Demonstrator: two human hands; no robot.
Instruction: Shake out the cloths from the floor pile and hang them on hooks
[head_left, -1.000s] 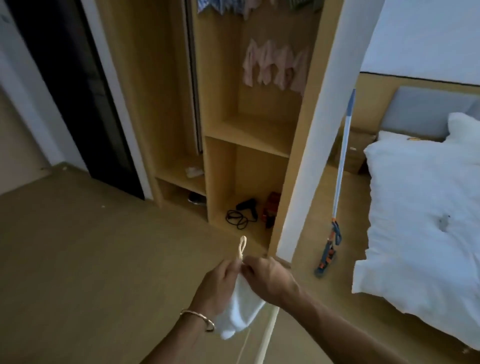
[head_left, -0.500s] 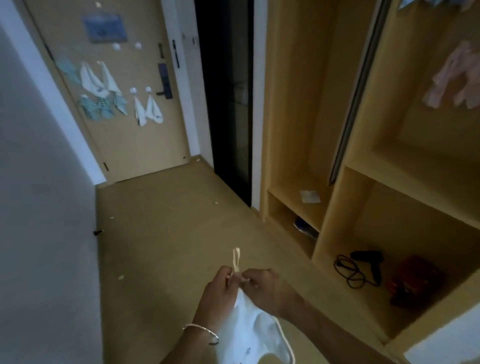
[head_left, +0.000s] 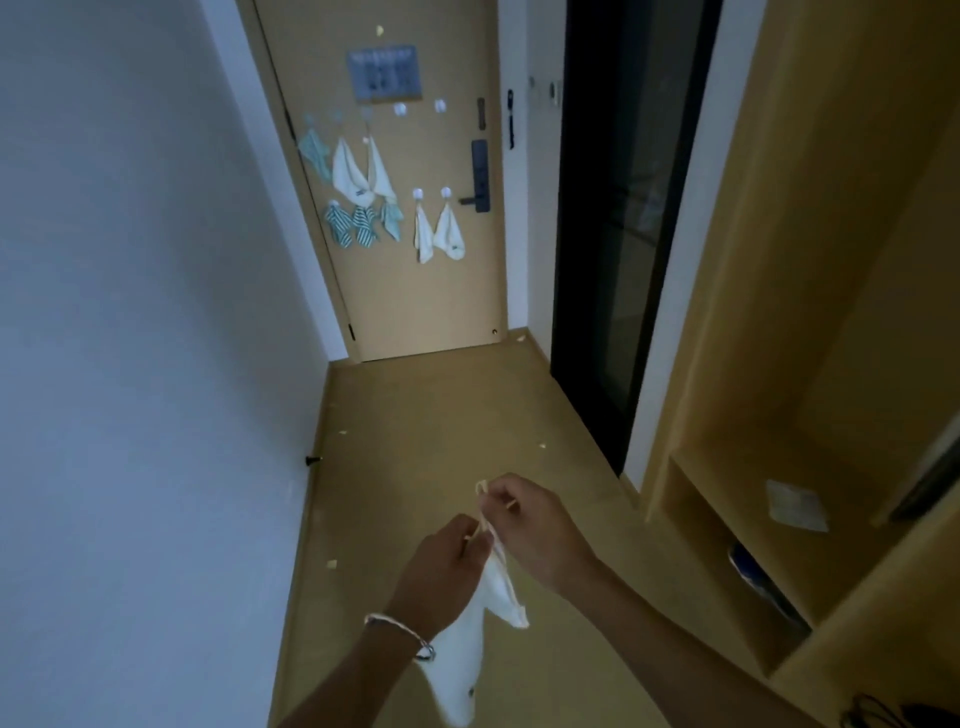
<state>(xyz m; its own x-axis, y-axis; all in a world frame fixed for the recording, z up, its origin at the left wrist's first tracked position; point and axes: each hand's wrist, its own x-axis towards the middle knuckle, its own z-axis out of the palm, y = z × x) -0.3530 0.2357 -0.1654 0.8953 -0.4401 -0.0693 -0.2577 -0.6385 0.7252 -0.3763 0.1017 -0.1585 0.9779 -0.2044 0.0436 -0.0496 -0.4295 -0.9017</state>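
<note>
A white cloth (head_left: 467, 644) with a cream hanging loop (head_left: 483, 488) dangles in front of me. My left hand (head_left: 441, 566) pinches the cloth's top corner just below the loop. Slightly higher and to the right, my right hand (head_left: 530, 525) pinches the loop itself. At the far end of the hallway stands a wooden door (head_left: 415, 291) with white hooks; two bare hooks (head_left: 420, 107) sit near its top. Several white and striped teal cloths (head_left: 363, 192) hang from the other hooks. The floor pile is out of view.
A white wall (head_left: 130, 364) closes the left side. On the right stand a dark glass door (head_left: 613, 234) and an open wooden wardrobe (head_left: 810, 364) with a paper on its low shelf. Small scraps lie scattered over the wooden floor (head_left: 441, 415).
My view has swung left from the wardrobe and bed to face the door down the hallway. My right hand has lifted the loop up and away from my left hand.
</note>
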